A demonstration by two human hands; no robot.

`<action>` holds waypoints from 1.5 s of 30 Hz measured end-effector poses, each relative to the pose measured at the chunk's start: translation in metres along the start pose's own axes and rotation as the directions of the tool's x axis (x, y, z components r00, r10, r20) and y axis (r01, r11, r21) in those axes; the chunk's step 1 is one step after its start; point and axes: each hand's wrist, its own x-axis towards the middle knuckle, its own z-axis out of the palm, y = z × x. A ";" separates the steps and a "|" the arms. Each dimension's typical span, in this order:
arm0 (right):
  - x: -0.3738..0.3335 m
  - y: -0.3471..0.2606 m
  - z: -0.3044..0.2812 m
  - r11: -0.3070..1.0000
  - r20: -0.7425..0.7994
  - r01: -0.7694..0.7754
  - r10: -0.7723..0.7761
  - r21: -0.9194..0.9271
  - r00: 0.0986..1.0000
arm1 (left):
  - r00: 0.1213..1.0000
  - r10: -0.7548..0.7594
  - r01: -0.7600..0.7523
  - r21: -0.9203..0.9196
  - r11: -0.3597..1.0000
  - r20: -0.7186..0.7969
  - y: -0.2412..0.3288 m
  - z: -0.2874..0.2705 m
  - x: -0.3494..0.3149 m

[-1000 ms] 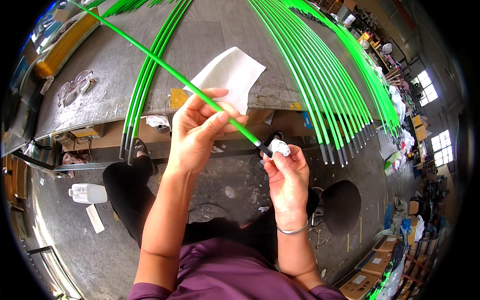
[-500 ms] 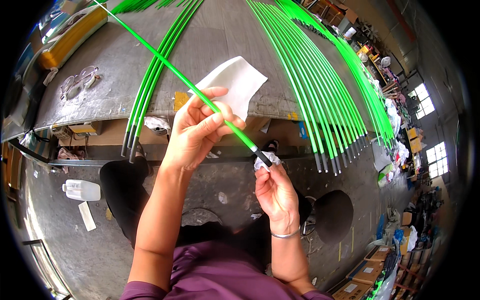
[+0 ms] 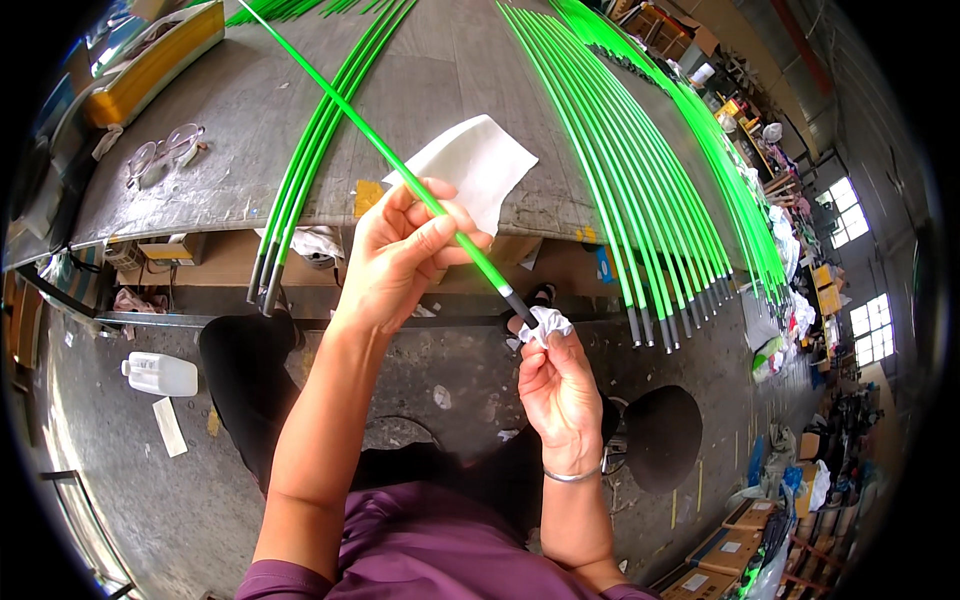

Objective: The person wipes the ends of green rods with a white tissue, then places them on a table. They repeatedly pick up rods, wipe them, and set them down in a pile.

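A long green rod (image 3: 382, 148) with a dark tip runs slantwise from the far left down toward my hands. My left hand (image 3: 405, 245) is closed around it a short way above the tip. My right hand (image 3: 558, 385), with a bracelet at the wrist, pinches a crumpled white tissue (image 3: 548, 326) against the rod's dark end, which the tissue partly covers. Beyond my left hand a flat white sheet (image 3: 480, 160) lies on the grey table (image 3: 450, 70).
Three or so green rods (image 3: 318, 150) lie left, their dark ends past the table edge; several more (image 3: 620, 180) fan out right. Eyeglasses (image 3: 165, 152) rest at the left. A white jug (image 3: 160, 374) stands on the floor, and a dark stool (image 3: 664, 438) is at right.
The tissue now wraps over the rod's very tip, where the dark end showed before. My right hand has shifted slightly right and down; the left keeps its grip on the rod.
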 end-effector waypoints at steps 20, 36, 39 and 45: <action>0.002 -0.016 0.000 0.853 0.041 0.151 -0.151 -0.499 0.988 | 0.971 0.240 -0.229 0.352 0.908 0.012 0.030 0.074 0.097; 0.018 -0.004 -0.011 0.825 0.006 0.125 -0.146 -0.551 0.989 | 0.969 0.185 -0.244 0.735 0.632 0.162 -0.005 0.062 0.119; 0.018 -0.002 -0.009 0.836 0.001 0.110 -0.130 -0.537 0.992 | 0.971 0.166 -0.239 0.762 0.602 0.173 -0.002 0.065 0.115; 0.013 0.002 -0.018 0.834 -0.013 0.105 -0.133 -0.542 0.991 | 0.908 0.319 -0.415 0.699 0.582 0.273 0.031 0.098 0.128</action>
